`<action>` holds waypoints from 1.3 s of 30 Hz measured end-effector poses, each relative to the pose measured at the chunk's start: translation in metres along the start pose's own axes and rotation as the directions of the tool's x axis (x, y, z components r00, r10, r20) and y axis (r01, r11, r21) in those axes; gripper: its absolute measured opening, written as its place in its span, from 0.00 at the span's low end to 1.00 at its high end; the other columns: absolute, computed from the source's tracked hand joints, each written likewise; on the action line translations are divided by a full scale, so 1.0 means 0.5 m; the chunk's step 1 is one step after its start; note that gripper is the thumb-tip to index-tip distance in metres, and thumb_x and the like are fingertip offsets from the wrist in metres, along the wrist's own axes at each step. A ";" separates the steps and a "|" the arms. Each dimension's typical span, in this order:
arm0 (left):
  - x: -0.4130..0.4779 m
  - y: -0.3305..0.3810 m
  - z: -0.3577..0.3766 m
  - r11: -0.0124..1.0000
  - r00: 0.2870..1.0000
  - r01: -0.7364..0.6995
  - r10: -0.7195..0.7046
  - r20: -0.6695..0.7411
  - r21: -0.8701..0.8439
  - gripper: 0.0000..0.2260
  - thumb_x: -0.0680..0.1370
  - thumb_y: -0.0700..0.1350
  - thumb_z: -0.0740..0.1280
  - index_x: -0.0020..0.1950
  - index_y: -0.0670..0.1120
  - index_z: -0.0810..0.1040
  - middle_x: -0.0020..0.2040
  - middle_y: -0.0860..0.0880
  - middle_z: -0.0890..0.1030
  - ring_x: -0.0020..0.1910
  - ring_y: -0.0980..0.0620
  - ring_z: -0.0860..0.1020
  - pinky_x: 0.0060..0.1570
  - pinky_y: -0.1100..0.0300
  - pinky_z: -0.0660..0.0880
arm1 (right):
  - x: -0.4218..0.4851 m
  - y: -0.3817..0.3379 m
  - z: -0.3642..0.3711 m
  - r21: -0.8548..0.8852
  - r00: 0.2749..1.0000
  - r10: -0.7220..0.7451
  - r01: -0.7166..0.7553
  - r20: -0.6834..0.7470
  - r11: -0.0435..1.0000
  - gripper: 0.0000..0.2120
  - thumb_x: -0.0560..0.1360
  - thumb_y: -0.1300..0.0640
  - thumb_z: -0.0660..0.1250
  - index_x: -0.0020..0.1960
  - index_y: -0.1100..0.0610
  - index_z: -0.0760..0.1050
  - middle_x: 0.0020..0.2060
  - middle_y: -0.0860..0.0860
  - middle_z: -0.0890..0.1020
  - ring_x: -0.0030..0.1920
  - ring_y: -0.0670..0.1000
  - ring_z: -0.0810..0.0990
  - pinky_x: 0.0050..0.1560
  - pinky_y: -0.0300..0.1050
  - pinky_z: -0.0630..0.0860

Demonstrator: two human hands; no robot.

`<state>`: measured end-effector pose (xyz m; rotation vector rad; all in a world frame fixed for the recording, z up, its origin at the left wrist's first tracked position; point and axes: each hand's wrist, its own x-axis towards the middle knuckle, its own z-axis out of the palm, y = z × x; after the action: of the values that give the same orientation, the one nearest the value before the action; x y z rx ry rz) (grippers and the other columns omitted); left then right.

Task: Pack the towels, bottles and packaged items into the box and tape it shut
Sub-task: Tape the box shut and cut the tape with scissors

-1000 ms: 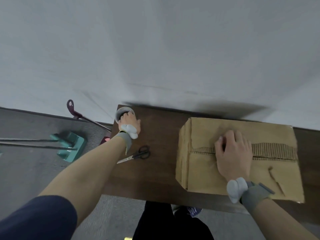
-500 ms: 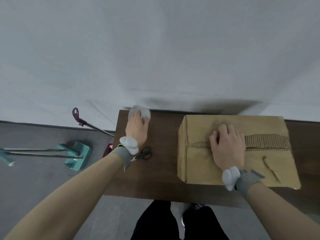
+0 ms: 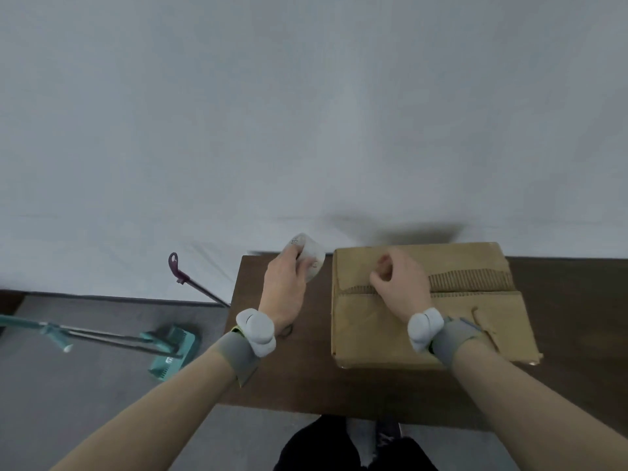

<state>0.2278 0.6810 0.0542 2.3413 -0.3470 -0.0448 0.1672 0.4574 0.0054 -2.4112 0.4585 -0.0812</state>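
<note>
A closed cardboard box [image 3: 390,338] lies on the dark wooden table [image 3: 564,300], its two top flaps meeting along a seam with torn corrugation. My left hand [image 3: 283,294] grips a clear tape roll [image 3: 311,258] lifted above the table's far left corner, just left of the box. My right hand [image 3: 399,288] hovers over the left part of the seam with fingers curled in and nothing visible in them. Whatever is inside the box is hidden.
Black scissors [image 3: 289,332] lie on the table, mostly hidden under my left wrist. On the grey floor to the left are a teal dustpan and broom [image 3: 171,348] and a purple-handled stick [image 3: 176,270]. A white wall stands behind the table.
My left hand picked the tape roll off the table corner and carried it right toward the box. My right hand lifted from lying flat on the flaps and curled its fingers.
</note>
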 end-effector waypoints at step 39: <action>-0.003 0.244 -0.024 0.901 0.903 -0.011 0.194 0.382 -0.433 0.15 0.81 0.54 0.69 0.35 0.52 0.75 0.35 0.54 0.77 0.37 0.55 0.74 0.43 0.58 0.69 | 0.044 -0.080 -0.295 0.593 0.976 -0.193 0.214 -0.099 0.776 0.01 0.75 0.61 0.78 0.44 0.57 0.88 0.32 0.52 0.86 0.30 0.50 0.83 0.34 0.40 0.81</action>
<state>0.1994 0.6072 0.1476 1.8606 -0.6095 -0.5271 0.1739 0.3881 0.1431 -1.8136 0.1423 -0.3161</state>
